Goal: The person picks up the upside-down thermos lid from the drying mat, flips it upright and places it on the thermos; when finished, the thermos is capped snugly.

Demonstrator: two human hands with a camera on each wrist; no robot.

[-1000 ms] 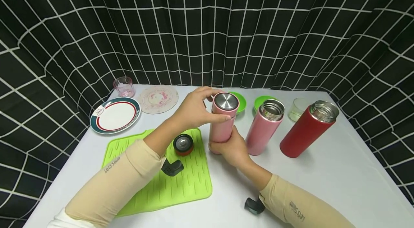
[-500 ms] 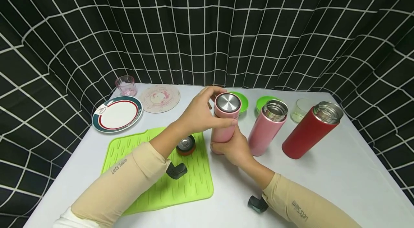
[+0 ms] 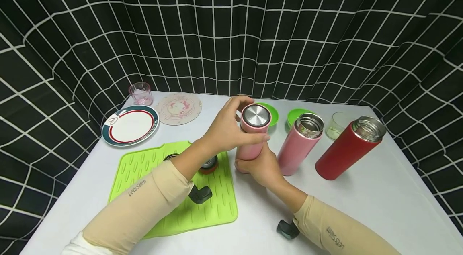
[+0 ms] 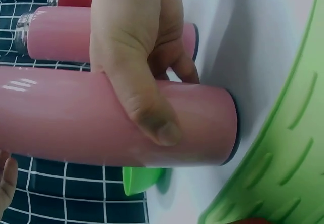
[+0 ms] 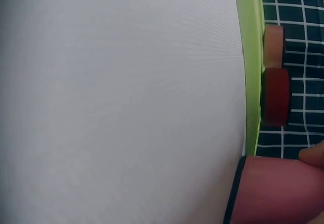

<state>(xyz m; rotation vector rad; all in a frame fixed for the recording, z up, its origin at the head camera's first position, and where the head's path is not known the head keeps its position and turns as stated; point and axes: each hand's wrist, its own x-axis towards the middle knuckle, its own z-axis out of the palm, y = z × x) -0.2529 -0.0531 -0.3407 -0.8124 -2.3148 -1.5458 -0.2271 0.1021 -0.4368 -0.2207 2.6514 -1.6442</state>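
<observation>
A pink thermos bottle (image 3: pixel 249 151) with a steel-topped lid (image 3: pixel 256 115) stands upright on the table, right of the green mat. My left hand (image 3: pixel 231 124) grips it around the lid, thumb across the near side. Lower down, my right hand (image 3: pixel 262 166) holds the bottle's body, its thumb wrapped over the pink wall in the left wrist view. Close by on the right are an uncapped pink bottle (image 3: pixel 298 146) and an uncapped red bottle (image 3: pixel 347 150), steel necks showing. A red lid (image 5: pixel 276 97) and a pink lid (image 5: pixel 274 46) rest on the mat, partly behind my left forearm in the head view.
The green mat (image 3: pixel 213 207) lies front left. Behind it are a rimmed plate (image 3: pixel 131 125), a round patterned board (image 3: pixel 179 109) and a pink glass (image 3: pixel 141 93). Green dishes (image 3: pixel 298 115) and a clear glass (image 3: pixel 336 125) stand behind the bottles. A black gridded curtain (image 3: pixel 231 26) encloses the back.
My left thumb has slid rightward across the front of the lidded bottle as the hand turned. A second lid now shows past my left forearm. My right hand keeps its hold low on the bottle.
</observation>
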